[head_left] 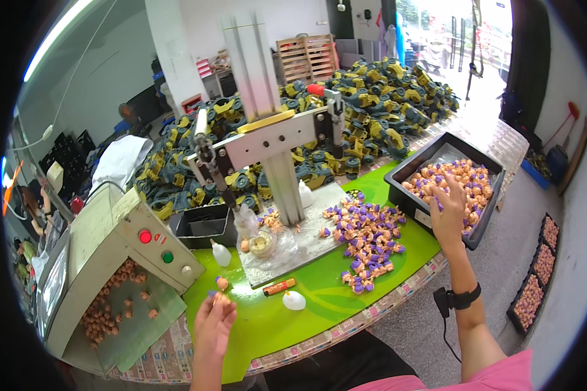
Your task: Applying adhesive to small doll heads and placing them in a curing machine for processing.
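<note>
My left hand, low and left of the middle, is closed on a small doll figure. Its flesh-coloured head sticks up above my fingers, which hide part of the rest. Over at the right, my right hand reaches above the near part of a black plastic tray. The tray holds many small peach and purple doll parts. The fingers of this hand are spread, and I see nothing between them. Beside the tray, a pile of similar peach and purple doll parts lies on the green table top.
A metal press stand rises mid-table. White bottles, an orange marker and a black box surround it. At left stands a machine with red and green buttons and doll heads inside. Behind lie heaped toy vehicles.
</note>
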Motion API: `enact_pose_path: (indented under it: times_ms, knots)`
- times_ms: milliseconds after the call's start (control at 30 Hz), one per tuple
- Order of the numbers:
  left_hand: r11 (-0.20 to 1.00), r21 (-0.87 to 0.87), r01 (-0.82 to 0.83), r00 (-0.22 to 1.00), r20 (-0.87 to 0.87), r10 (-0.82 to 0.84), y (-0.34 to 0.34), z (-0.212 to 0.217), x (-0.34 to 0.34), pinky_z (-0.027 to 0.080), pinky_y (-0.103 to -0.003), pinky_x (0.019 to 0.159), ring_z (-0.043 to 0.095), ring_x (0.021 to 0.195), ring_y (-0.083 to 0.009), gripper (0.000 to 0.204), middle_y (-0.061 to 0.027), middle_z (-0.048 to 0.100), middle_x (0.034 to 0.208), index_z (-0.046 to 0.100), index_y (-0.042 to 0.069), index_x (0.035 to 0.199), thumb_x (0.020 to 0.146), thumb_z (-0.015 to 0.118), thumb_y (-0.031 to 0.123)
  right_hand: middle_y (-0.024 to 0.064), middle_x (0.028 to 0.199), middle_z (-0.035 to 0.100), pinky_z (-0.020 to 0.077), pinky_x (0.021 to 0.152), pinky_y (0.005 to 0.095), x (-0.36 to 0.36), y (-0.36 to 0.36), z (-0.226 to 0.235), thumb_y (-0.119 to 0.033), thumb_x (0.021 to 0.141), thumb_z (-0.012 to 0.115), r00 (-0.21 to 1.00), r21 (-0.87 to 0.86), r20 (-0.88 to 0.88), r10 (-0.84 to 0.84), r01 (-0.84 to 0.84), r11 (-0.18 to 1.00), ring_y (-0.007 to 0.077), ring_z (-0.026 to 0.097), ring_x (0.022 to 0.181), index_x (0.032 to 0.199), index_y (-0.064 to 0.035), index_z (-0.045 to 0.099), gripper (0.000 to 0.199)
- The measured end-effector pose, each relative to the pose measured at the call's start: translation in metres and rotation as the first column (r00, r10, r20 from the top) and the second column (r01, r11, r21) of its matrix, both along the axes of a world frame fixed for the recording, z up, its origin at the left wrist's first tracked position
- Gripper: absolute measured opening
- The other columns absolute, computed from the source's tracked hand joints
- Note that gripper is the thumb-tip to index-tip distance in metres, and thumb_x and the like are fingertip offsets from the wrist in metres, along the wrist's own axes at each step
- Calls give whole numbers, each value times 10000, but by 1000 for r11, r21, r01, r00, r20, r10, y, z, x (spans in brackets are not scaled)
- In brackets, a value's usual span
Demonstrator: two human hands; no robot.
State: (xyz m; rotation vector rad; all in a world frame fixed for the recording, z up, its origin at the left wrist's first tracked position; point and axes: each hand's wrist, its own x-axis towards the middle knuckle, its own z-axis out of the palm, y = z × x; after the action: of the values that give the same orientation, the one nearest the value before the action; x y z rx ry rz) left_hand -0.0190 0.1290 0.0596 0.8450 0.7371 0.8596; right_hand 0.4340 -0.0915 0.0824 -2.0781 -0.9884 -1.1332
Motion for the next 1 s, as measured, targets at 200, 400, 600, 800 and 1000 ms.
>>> enact_pose_path:
  times_ms: [200, 400, 600, 800, 1000]
  knots:
    - [997, 52, 58, 985, -166, -48, 44, -17, 76, 468, -233, 710, 588, 850, -87, 259, 15, 645, 966, 618, 106, 1082, 868, 711, 219, 145, 1024, 658, 533, 740, 343, -83, 40, 23, -3, 800, 660, 583, 66, -390, 713, -754, 653, 281, 664, 887, 965, -17, 694, 170]
    - [927, 373, -18, 984, -156, 82, 75, -45, 132, 437, -234, 716, 546, 798, -90, 288, -10, 629, 973, 658, 61, 1046, 813, 765, 192, 92, 866, 672, 527, 660, 369, -157, 70, 43, -48, 810, 654, 294, -62, -390, 873, -954, 293, 277, 652, 767, 980, -82, 698, 179]
    - [661, 751, 3, 876, -321, 360, 87, -72, 147, 435, -263, 721, 472, 817, -134, 318, -42, 450, 1026, 641, 29, 1005, 763, 786, 175, 99, 789, 661, 511, 614, 357, -173, 97, 67, -21, 767, 697, 160, -58, -408, 899, -987, 149, 271, 645, 706, 971, -60, 704, 209]
    - [540, 842, 27, 881, -275, 385, 76, -66, 150, 473, -267, 751, 511, 888, -168, 315, -78, 436, 1075, 607, -12, 1032, 799, 750, 143, 127, 874, 652, 460, 776, 407, -174, 176, 119, -75, 817, 652, 387, 134, 223, 895, -921, 365, 316, 614, 838, 1085, -40, 646, 270]
    - [505, 863, 18, 861, -271, 431, 77, -71, 149, 503, -280, 756, 534, 934, -190, 306, -97, 438, 1103, 595, -30, 1038, 821, 732, 137, 214, 982, 652, 458, 852, 406, -188, 257, 165, -213, 803, 712, 606, 73, -126, 785, -784, 617, 339, 621, 951, 1384, -3, 393, 695]
